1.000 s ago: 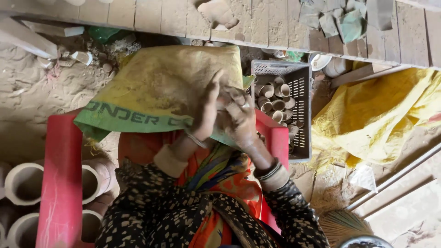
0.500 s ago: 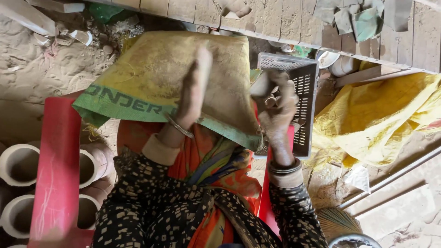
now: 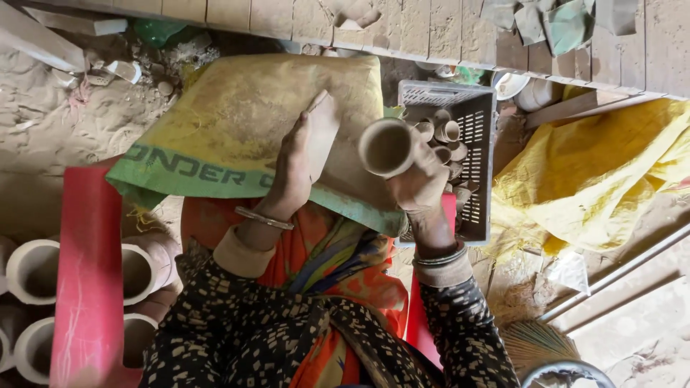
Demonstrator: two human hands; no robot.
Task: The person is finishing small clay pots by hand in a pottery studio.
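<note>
Above our lap, a little right of the middle, our right hand (image 3: pixel 420 188) is clamped around a small clay cup (image 3: pixel 387 147) — fingers wrapped about its lower body, its open mouth turned up towards the camera. The cup's long axis runs roughly from the palm up and to the left, so we look almost straight down into the hollow.

Our left hand (image 3: pixel 298 162) is apart from it, just to the left, held flat and open with the fingers stretched up over the yellow woven sack (image 3: pixel 237 122) that lies across our knees. We cannot tell whether the palm presses on the sack or hovers just over it. It grips nothing that we can see. The two hands are near each other but not touching — a narrow strip of sack shows between them.

Just to the right of the cup, close behind the right hand, stands a grey plastic crate (image 3: pixel 478 129) with more small clay cups (image 3: pixel 445 133) heaped in it. The right hand is clearly the nearer one to that crate, and the held cup sits between the crate and the open left hand.

Off to our left, larger clay pipes (image 3: pixel 32 269) lie beside a red seat edge (image 3: pixel 90 266), well apart from both hands.
</note>
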